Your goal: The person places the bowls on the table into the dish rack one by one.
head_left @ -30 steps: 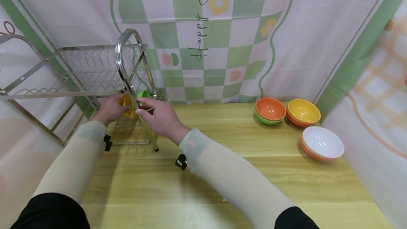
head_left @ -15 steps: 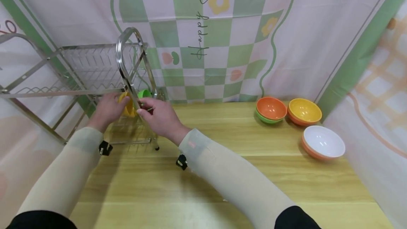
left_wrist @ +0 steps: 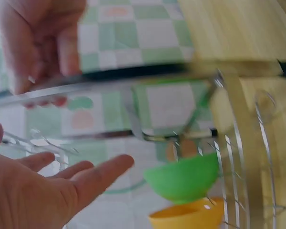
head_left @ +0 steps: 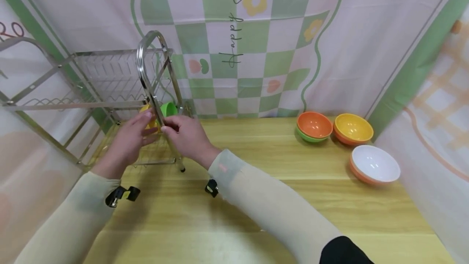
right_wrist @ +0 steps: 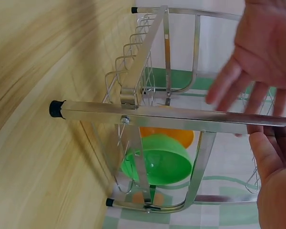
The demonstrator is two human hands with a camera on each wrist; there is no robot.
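A two-tier metal dish rack (head_left: 142, 62) stands at the left in the head view. My right hand (head_left: 190, 135) pinches its near right post between thumb and fingers. My left hand (head_left: 128, 139) is at the rack's front, its fingers spread and straight, holding nothing. On the lower tier, a green bowl (left_wrist: 183, 179) and a yellow bowl (left_wrist: 188, 217) sit tilted side by side; the left wrist view shows the fingers apart from both. From the head, the yellow bowl is mostly hidden behind the left hand and the post.
On the right of the wooden table (head_left: 234, 215) are several bowls: an orange bowl (head_left: 314, 123) stacked in a green one, a yellow bowl (head_left: 353, 127) in an orange one, and a white bowl (head_left: 375, 162) with an orange outside. A patterned curtain (head_left: 249, 52) hangs behind.
My left hand has let go of the yellow bowl and drawn back toward me, its fingers opening. The right hand has stayed on the post.
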